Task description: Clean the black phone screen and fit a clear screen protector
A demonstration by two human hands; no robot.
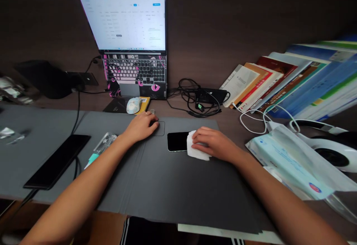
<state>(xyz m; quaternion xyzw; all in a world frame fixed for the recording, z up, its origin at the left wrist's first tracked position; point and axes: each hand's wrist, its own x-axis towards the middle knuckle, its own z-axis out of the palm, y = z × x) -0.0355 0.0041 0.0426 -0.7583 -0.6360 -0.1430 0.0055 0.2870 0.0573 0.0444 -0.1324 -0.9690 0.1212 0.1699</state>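
Note:
A smartphone [176, 142] with a dark screen lies face up on the grey desk mat [178, 189]. My right hand [213, 143] is closed on a folded white wipe [197, 152], which covers the phone's right end. To the left, my left hand [141, 126] rests low on the mat, with thumb and forefinger apart. Beside its fingertips is a thin dark rectangular outline [160, 129]; whether it is a loose sheet or a mark on the mat, I cannot tell. A small cap-like object [152, 111] stands just beyond that hand.
An open laptop [135, 72] stands at the back, with a mouse [134, 105] before it. Left are a cabled black tablet [58, 161] and a clear plastic piece [105, 142]. Cables with an adapter [211, 96], books [267, 77], a wipes pack [290, 163] and headphones [331, 155] lie right.

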